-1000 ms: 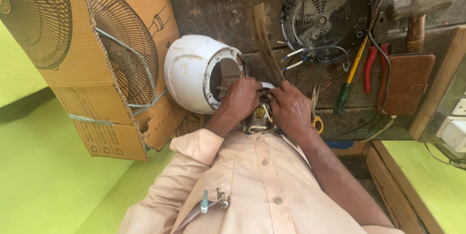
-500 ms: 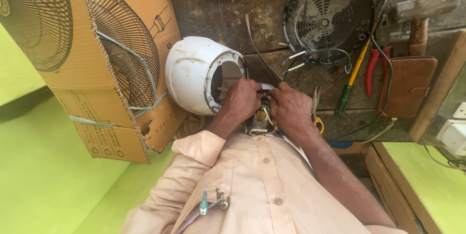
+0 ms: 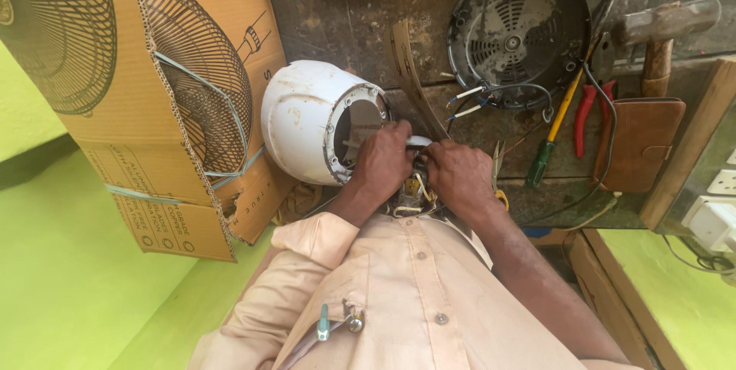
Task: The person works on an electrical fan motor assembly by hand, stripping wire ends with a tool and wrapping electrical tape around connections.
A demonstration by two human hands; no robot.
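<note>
Both hands, left (image 3: 383,163) and right (image 3: 460,177), pinched a small wired part (image 3: 414,190) beside the white housing (image 3: 307,121); wiring seemingly unfinished, housing still open.

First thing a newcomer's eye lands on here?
Probably the white domed housing lying on its side mid-bench, open end toward the two hands. The left hand and right hand meet just right of it over a small wired part at the bench edge. Next, the big cardboard box with a fan drawing at left, and the dark round motor plate top right.
</note>
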